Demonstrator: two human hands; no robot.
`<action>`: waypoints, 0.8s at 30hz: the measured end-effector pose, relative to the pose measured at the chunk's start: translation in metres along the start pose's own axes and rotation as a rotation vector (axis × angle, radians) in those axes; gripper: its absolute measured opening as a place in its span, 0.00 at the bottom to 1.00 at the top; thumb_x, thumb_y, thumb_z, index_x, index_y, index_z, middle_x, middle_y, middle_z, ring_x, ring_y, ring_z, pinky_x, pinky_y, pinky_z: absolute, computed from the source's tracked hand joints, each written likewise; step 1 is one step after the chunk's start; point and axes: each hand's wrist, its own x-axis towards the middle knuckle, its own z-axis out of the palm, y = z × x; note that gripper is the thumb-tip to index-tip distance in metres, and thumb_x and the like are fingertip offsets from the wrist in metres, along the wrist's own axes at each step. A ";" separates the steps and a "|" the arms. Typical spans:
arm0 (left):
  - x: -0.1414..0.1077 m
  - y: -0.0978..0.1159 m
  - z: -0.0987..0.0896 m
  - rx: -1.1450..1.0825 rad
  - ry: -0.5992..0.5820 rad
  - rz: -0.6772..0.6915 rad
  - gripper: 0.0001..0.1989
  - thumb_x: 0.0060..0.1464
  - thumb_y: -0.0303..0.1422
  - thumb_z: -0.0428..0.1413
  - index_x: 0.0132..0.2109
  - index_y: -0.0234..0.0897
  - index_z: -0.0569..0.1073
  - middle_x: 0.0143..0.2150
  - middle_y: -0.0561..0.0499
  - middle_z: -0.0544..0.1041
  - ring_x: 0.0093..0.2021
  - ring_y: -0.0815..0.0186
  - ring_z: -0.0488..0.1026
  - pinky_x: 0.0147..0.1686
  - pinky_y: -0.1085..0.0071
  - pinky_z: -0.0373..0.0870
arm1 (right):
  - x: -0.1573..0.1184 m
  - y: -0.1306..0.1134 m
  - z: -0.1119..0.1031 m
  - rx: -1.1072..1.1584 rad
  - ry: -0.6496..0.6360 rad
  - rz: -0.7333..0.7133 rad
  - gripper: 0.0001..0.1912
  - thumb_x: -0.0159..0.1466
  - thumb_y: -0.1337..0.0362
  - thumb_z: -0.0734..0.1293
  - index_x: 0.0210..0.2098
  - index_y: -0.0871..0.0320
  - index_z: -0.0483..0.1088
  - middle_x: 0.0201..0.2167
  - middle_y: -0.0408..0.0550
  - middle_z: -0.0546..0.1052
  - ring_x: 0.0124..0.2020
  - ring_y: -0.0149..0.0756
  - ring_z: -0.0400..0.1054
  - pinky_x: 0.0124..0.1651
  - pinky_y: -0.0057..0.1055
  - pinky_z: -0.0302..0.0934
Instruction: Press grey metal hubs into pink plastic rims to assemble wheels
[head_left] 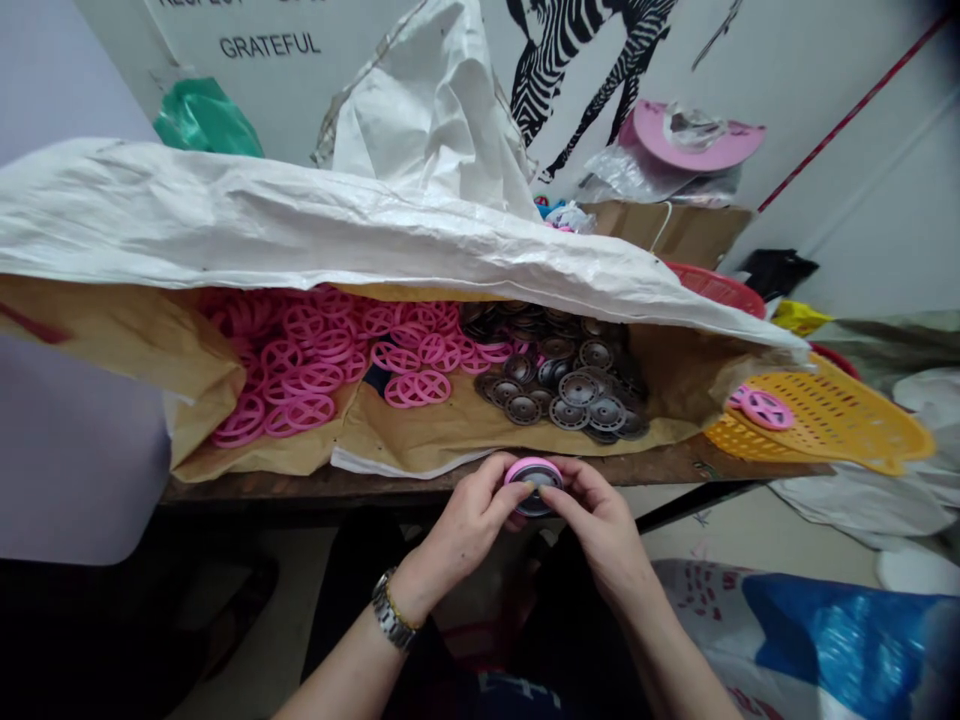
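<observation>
Between my two hands, just off the front edge of the table, is a small wheel (535, 484) made of a dark grey disc set against a pink ring. My left hand (474, 508) grips its left side, thumb pressed on the grey face. On the other side my right hand (600, 515) does the same, its thumb beside the left one. Beyond them, a heap of pink spoked rings (315, 365) lies on brown paper at the left. Dark grey discs (581, 390) are piled to the right of the rings.
A white sack (337, 225) lined with brown paper lies open along the wooden table (675, 468). At right stands a yellow perforated basket (840, 410) with pink wheels in it. Below is a blue and white bag (832, 640); a lilac panel (82, 450) rises at left.
</observation>
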 end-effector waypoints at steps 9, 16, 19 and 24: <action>-0.001 -0.003 0.008 0.178 0.063 0.112 0.13 0.65 0.40 0.48 0.42 0.36 0.72 0.36 0.50 0.71 0.33 0.66 0.71 0.29 0.75 0.70 | -0.010 0.005 0.002 -0.134 -0.023 -0.080 0.13 0.61 0.53 0.70 0.37 0.56 0.75 0.32 0.44 0.76 0.35 0.36 0.68 0.41 0.30 0.62; -0.002 -0.008 0.015 0.194 0.128 0.086 0.14 0.66 0.41 0.47 0.40 0.37 0.72 0.33 0.51 0.69 0.31 0.67 0.69 0.29 0.75 0.66 | -0.008 0.010 0.000 -0.164 0.002 -0.075 0.11 0.60 0.54 0.70 0.32 0.57 0.74 0.28 0.44 0.74 0.33 0.36 0.66 0.38 0.30 0.60; 0.000 -0.003 0.011 0.162 0.036 -0.008 0.15 0.66 0.43 0.47 0.40 0.37 0.72 0.33 0.52 0.71 0.30 0.67 0.69 0.29 0.74 0.65 | -0.005 0.010 -0.003 -0.181 -0.035 -0.033 0.14 0.59 0.52 0.70 0.33 0.57 0.75 0.29 0.45 0.75 0.33 0.37 0.66 0.39 0.31 0.60; 0.000 0.000 0.009 0.342 0.101 0.050 0.15 0.65 0.39 0.49 0.31 0.37 0.69 0.27 0.54 0.67 0.30 0.68 0.65 0.30 0.73 0.58 | -0.008 0.009 0.000 -0.273 -0.091 -0.092 0.10 0.62 0.56 0.68 0.33 0.56 0.74 0.28 0.42 0.72 0.32 0.35 0.64 0.37 0.29 0.58</action>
